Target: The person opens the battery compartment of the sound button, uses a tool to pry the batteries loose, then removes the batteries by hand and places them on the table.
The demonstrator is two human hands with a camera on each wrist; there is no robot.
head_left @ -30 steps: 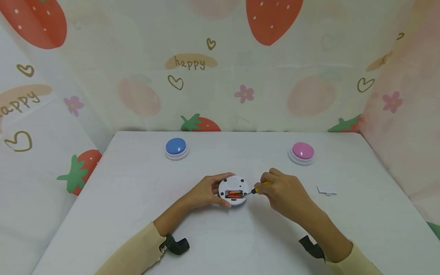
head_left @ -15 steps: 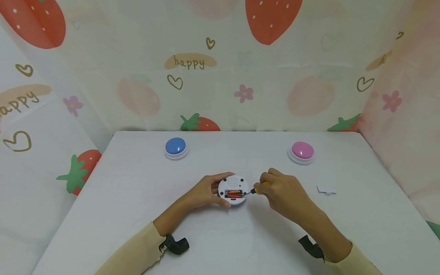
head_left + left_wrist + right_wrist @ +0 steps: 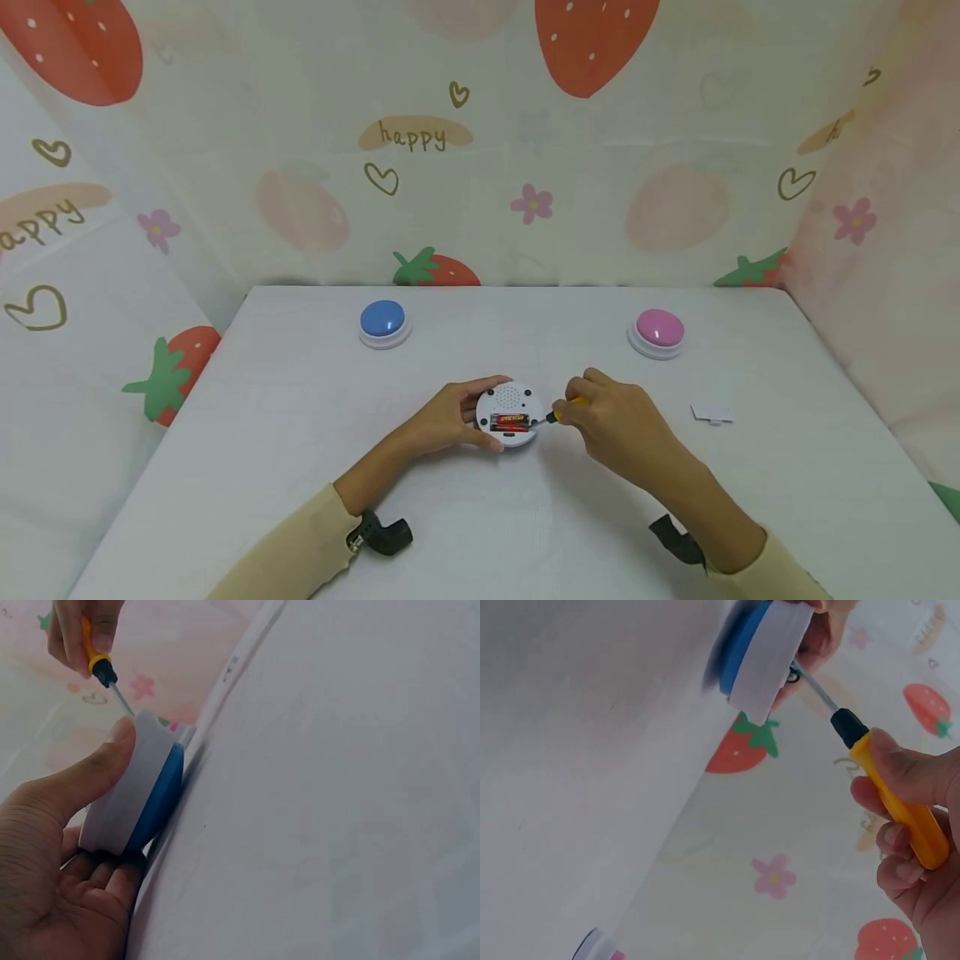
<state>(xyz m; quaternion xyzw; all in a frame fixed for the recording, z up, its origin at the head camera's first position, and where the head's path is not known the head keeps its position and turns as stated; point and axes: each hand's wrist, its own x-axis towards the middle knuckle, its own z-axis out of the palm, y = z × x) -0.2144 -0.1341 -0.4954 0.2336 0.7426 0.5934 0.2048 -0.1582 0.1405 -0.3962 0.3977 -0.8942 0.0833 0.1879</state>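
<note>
Upside down on the table, a round white button (image 3: 509,397) with a blue dome (image 3: 160,796) shows its open battery compartment. Red and black batteries (image 3: 509,422) lie inside. My left hand (image 3: 444,421) grips the button's rim between thumb and fingers from the left. In my right hand (image 3: 622,423) is a screwdriver with a yellow handle (image 3: 902,806) and black collar, held by curled fingers and thumb. Its metal shaft (image 3: 815,686) slants to the compartment's right end; whether the tip touches a battery or the housing, I cannot tell.
A blue button (image 3: 383,320) stands at the back left and a pink button (image 3: 658,330) at the back right. The small white battery cover (image 3: 712,413) lies right of my right hand. A printed cloth wall (image 3: 585,208) rises behind the white table.
Almost nothing differs. Both hands, the button and the screwdriver keep their places, apart from a very slight shift of my right hand.
</note>
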